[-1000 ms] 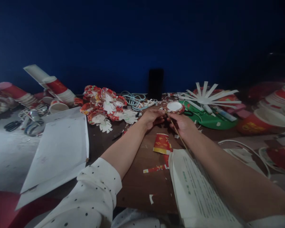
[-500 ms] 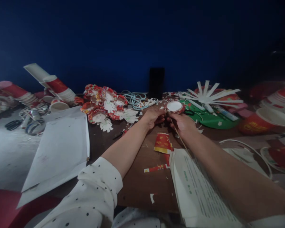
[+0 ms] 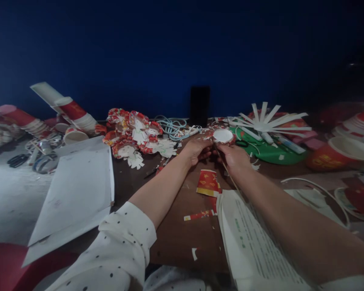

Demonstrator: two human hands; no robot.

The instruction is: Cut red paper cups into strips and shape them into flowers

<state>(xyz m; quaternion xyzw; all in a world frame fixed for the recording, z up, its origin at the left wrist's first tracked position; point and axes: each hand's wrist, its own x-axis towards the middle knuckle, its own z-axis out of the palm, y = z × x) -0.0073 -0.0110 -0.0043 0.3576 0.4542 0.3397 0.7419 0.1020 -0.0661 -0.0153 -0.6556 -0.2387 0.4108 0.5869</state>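
My left hand (image 3: 197, 151) and my right hand (image 3: 234, 158) meet over the middle of the table with fingertips nearly together. Pinched in my right fingers is a thin brown stick-like strand (image 3: 229, 174), which slants down toward the open booklet. My left fingers are closed at the strand's upper end; what lies between them is too small to make out. Just beyond my fingertips rests a white-bottomed red paper cup piece (image 3: 223, 136). Nearer me lies a red and gold cut piece of paper cup (image 3: 208, 182).
Several red-edged paper cutouts (image 3: 136, 135) lie left of my hands. On the right, a white strip fan (image 3: 263, 126) sits over a green sheet (image 3: 279, 157). The printed booklet (image 3: 251, 242) lies under my right forearm. White board (image 3: 75, 190), stacked cups (image 3: 75, 112) and scissors (image 3: 17, 160) are left.
Both hands keep almost the same place and grip. The view has shifted only very slightly.
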